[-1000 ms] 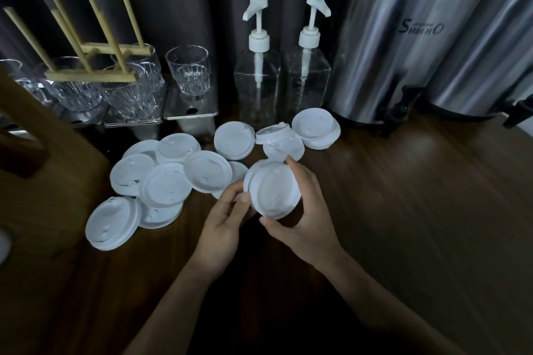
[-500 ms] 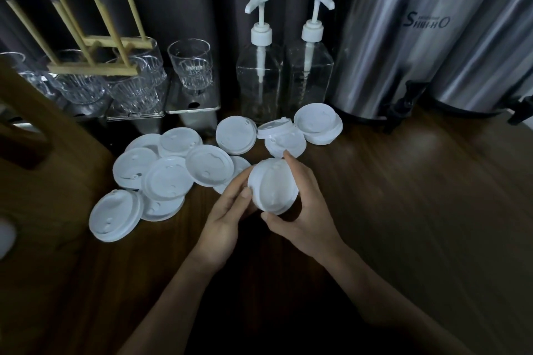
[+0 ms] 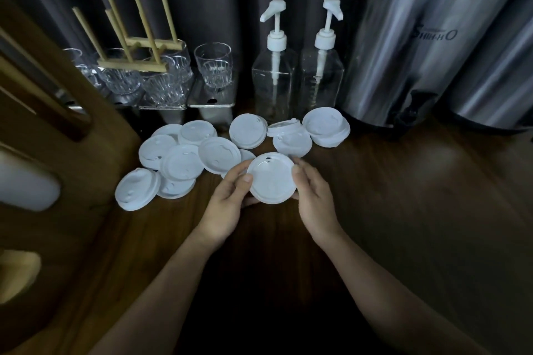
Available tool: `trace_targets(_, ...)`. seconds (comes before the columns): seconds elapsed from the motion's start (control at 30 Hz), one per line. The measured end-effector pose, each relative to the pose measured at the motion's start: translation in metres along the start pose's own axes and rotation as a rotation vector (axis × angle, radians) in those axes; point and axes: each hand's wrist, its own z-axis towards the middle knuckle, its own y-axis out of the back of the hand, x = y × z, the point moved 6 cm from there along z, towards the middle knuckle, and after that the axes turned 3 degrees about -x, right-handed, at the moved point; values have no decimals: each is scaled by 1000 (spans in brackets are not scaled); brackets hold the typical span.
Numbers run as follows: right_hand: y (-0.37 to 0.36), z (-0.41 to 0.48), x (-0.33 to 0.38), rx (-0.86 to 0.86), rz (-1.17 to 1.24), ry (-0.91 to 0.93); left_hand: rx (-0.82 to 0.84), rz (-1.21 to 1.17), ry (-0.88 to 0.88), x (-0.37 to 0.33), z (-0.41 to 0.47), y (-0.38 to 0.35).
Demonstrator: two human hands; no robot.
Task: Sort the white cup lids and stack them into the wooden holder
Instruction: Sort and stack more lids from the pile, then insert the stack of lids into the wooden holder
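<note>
Two hands, left hand (image 3: 227, 202) and right hand (image 3: 315, 199), hold a round white plastic cup lid (image 3: 272, 179) above a dark wooden table (image 3: 403, 210), near scattered white lids (image 3: 184, 161).

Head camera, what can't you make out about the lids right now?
Held lid: one or several nested; head view shows its face only, left hand and right hand grip the rim.
Lid pile: count unclear; upper lids cover lower ones.
Wooden object at left: blurred, cut by the frame edge.
Right-hand steel urn: cut by the right edge.
</note>
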Motion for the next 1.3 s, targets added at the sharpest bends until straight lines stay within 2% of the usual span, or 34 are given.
trace_targets(0.23, 10, -6, 12, 111, 61, -18, -129, -15, 46, -22, -38, 0)
trace_targets(0.47, -1, -21, 42, 231, 229, -63, -365, 169, -84, -70, -73, 16)
trace_targets(0.77, -46, -53, 101, 331, 403, -40, -530, 290, -186, -131, -123, 68)
trace_targets(0.93, -82, -74, 136, 315, 385, 25, -560, 348, -276, -168, -150, 106)
trace_targets(1.23, -174, -113, 186, 250, 406, 54, -492, 598, -375, -227, -184, 203)
trace_targets(1.3, -195, -120, 198, 244, 386, 91, -484, 589, -388, -236, -188, 229)
